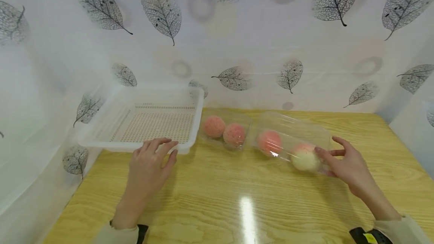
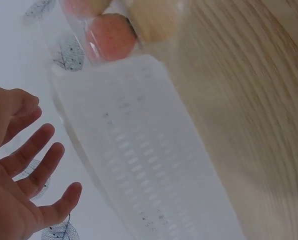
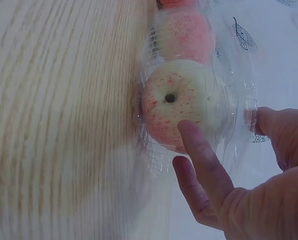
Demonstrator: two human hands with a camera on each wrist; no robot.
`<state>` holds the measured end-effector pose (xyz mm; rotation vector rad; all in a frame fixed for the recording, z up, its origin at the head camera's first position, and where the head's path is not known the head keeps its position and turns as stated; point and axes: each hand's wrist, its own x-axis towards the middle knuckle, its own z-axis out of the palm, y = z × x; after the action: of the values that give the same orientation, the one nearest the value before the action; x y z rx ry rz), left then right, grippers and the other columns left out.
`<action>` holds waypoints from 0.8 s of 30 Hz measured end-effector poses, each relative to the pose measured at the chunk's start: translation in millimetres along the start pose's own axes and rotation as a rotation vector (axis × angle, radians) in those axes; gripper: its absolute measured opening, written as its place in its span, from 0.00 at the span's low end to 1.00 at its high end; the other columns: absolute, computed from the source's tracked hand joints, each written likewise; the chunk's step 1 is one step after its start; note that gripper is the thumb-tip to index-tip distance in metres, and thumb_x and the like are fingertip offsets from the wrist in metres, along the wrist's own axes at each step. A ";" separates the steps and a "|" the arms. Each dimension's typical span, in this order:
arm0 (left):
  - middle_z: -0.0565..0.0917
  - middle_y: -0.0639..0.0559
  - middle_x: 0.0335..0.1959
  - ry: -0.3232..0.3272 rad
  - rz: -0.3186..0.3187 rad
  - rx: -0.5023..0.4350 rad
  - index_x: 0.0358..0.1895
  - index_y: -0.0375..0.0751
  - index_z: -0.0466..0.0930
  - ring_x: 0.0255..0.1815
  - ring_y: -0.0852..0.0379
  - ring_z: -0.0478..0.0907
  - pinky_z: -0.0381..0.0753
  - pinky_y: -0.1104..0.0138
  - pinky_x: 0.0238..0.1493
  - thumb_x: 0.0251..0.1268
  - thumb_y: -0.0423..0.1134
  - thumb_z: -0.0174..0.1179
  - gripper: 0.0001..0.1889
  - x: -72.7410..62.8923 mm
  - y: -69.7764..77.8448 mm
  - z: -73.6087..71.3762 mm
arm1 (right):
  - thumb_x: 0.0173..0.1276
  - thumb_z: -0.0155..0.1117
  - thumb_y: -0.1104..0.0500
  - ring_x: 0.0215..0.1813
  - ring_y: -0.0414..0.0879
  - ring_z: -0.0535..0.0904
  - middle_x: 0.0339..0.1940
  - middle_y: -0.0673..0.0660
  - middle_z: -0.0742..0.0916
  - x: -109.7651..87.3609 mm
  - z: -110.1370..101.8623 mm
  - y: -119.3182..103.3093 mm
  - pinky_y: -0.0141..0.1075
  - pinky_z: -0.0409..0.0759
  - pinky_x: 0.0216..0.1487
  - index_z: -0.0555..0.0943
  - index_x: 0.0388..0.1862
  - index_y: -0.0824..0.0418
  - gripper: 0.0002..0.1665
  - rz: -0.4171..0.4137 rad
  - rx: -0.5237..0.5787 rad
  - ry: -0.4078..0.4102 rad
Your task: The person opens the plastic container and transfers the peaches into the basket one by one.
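Note:
My left hand (image 1: 152, 172) hovers at the near rim of a white plastic basket (image 1: 116, 145), fingers relaxed and spread. In the left wrist view a gap shows between those fingers and the basket's side. At the right, my right hand (image 1: 349, 166) holds the end of a clear plastic box (image 1: 291, 123), its fingers spread around that end. Inside the box lie a red apple (image 1: 269, 142) and a yellowish apple (image 1: 305, 157); the right wrist view shows the yellowish apple's red streaks and dark hollow. Some fingertips are hard to separate from the plastic.
Between the basket and that box stands a second clear box (image 1: 217, 144) with two pinkish-red apples (image 1: 234, 135). All stand toward the back of a wood-grain table (image 1: 217, 195). A white leaf-printed sheet (image 1: 237, 37) rises behind the table and at the sides.

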<state>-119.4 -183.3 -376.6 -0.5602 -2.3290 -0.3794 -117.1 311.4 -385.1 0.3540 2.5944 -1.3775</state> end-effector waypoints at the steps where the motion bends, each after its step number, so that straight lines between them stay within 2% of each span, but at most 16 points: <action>1: 0.89 0.43 0.44 0.015 0.006 -0.010 0.46 0.42 0.89 0.42 0.39 0.85 0.84 0.44 0.35 0.60 0.34 0.71 0.11 0.5 3.1 -0.1 | 0.75 0.56 0.33 0.33 0.44 0.88 0.69 0.81 0.66 -1.1 -0.7 0.9 0.40 0.89 0.38 0.31 0.84 0.66 0.64 0.006 -0.002 0.002; 4: 0.89 0.44 0.43 0.040 0.035 -0.063 0.46 0.41 0.88 0.42 0.41 0.86 0.85 0.46 0.36 0.58 0.33 0.71 0.12 1.9 15.0 1.7 | 0.75 0.53 0.32 0.32 0.49 0.89 0.66 0.81 0.68 -5.7 -2.6 3.9 0.41 0.89 0.38 0.26 0.82 0.67 0.66 0.028 -0.023 0.001; 7: 0.89 0.46 0.44 0.023 0.069 -0.113 0.47 0.42 0.88 0.43 0.44 0.86 0.86 0.48 0.39 0.57 0.34 0.71 0.13 1.1 28.8 6.0 | 0.76 0.49 0.29 0.34 0.51 0.90 0.61 0.79 0.73 -11.8 -3.4 5.9 0.47 0.88 0.42 0.20 0.79 0.70 0.68 0.052 -0.081 -0.029; 9: 0.88 0.47 0.45 -0.004 0.088 -0.138 0.47 0.44 0.87 0.45 0.45 0.85 0.86 0.48 0.42 0.56 0.35 0.72 0.14 -0.1 37.6 9.3 | 0.75 0.47 0.28 0.35 0.51 0.91 0.55 0.73 0.79 -14.9 -3.4 5.8 0.50 0.87 0.45 0.18 0.78 0.71 0.69 0.076 -0.116 -0.067; 12: 0.88 0.50 0.46 -0.048 0.120 -0.146 0.49 0.47 0.87 0.47 0.47 0.85 0.85 0.49 0.44 0.57 0.37 0.73 0.15 -1.6 49.0 15.5 | 0.75 0.44 0.25 0.34 0.50 0.91 0.48 0.68 0.83 -18.1 -5.5 6.4 0.50 0.86 0.42 0.19 0.77 0.75 0.71 0.108 -0.201 -0.113; 14: 0.88 0.51 0.47 -0.071 0.135 -0.152 0.49 0.48 0.87 0.47 0.49 0.85 0.85 0.51 0.45 0.57 0.37 0.73 0.16 -2.5 54.8 19.4 | 0.74 0.45 0.25 0.34 0.54 0.90 0.48 0.72 0.82 -17.9 -7.9 6.8 0.49 0.84 0.39 0.24 0.77 0.78 0.71 0.092 -0.272 -0.099; 17: 0.88 0.54 0.46 -0.097 0.149 -0.158 0.49 0.50 0.88 0.47 0.51 0.85 0.84 0.53 0.46 0.58 0.38 0.73 0.14 -2.4 61.1 26.5 | 0.75 0.50 0.29 0.45 0.69 0.84 0.57 0.84 0.74 -14.5 -12.8 9.6 0.53 0.81 0.38 0.32 0.77 0.82 0.68 -0.027 -0.357 0.003; 19: 0.88 0.55 0.46 -0.117 0.149 -0.171 0.48 0.51 0.88 0.48 0.53 0.85 0.83 0.55 0.45 0.59 0.39 0.72 0.13 -1.3 64.6 31.6 | 0.76 0.55 0.35 0.54 0.78 0.75 0.62 0.89 0.67 -10.7 -16.4 12.1 0.61 0.80 0.41 0.36 0.79 0.81 0.63 -0.158 -0.369 0.068; 21: 0.88 0.56 0.46 -0.138 0.149 -0.182 0.48 0.51 0.88 0.48 0.53 0.85 0.82 0.57 0.44 0.61 0.39 0.72 0.12 0.5 67.3 37.4 | 0.76 0.61 0.42 0.62 0.82 0.67 0.67 0.88 0.63 -6.4 -19.3 14.0 0.68 0.77 0.44 0.41 0.82 0.75 0.58 -0.292 -0.376 0.111; 24: 0.89 0.57 0.45 -0.171 0.154 -0.196 0.47 0.52 0.89 0.47 0.55 0.86 0.83 0.58 0.45 0.62 0.39 0.71 0.11 2.9 71.1 45.5 | 0.74 0.66 0.47 0.68 0.80 0.64 0.75 0.81 0.63 -0.5 -22.0 14.3 0.73 0.74 0.51 0.49 0.84 0.63 0.52 -0.432 -0.389 0.107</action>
<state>-112.1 -102.2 -399.0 -0.8925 -2.4057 -0.5074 -113.6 337.4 -384.0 -0.2094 3.0659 -0.9292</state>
